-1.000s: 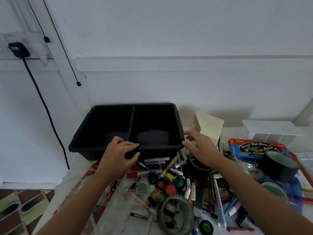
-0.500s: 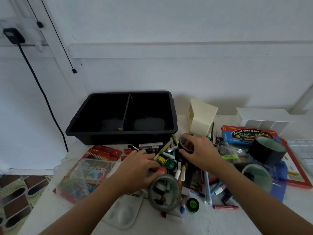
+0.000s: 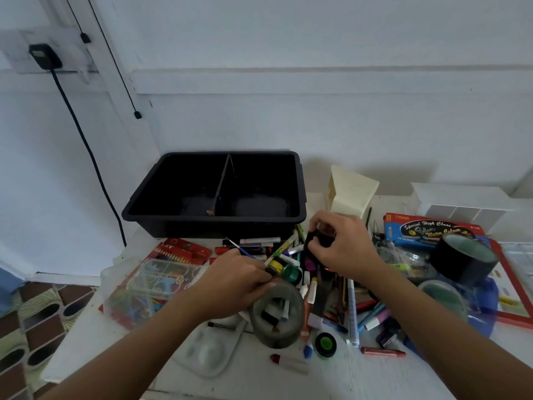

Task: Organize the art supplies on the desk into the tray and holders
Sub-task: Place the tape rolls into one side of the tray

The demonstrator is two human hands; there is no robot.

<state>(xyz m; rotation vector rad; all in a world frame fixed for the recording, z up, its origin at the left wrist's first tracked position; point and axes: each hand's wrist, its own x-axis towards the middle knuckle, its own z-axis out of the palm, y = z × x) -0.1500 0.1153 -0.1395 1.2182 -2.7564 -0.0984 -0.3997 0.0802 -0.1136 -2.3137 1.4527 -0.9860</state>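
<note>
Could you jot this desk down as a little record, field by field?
tray: black, two compartments, nearly empty
right hand: pinches small roll
left hand: among paint pots, hold unclear
holders: cream holder, white holder, right of tray
loose on desk: pens, grey tape, black tape, palette

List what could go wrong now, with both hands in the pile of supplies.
1. The right hand grips a black roll above crossed markers; lifting it could drag some loose.
2. The left hand is at the paint pots beside the grey tape roll; a bump might knock it and the pens inside toward the front edge of the desk.
</note>
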